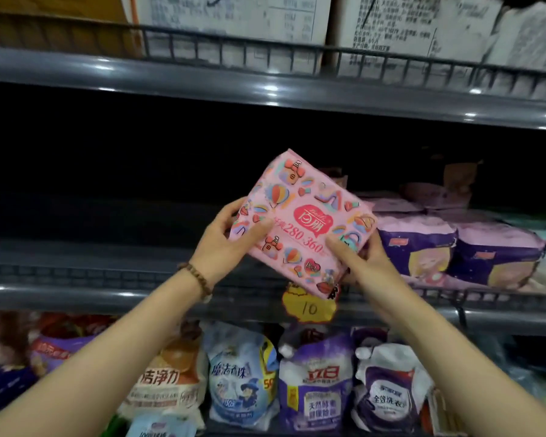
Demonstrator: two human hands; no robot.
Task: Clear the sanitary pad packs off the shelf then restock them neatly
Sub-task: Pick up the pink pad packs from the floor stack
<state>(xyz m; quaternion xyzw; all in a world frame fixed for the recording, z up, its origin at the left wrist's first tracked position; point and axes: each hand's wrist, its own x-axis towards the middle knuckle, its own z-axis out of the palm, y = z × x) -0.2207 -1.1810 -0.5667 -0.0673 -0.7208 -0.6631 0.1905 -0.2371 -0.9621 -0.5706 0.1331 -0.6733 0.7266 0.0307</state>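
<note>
Above the front edge of the shelf [76,298], the left hand [224,244] and right hand [366,260] both grip one tilted pink pack [300,222]. Purple packs [454,247] lie toward the shelf's right end. I judge the slippery wrap could slide from such shallow edge holds.

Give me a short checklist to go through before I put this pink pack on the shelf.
1. Both the left hand and the right hand hold the pink pack: ok.
2. The pack is level: not ok, it is tilted.
3. Its printed front faces me: ok.
4. The shelf has free space left of the purple packs: cannot tell, too dark.
</note>
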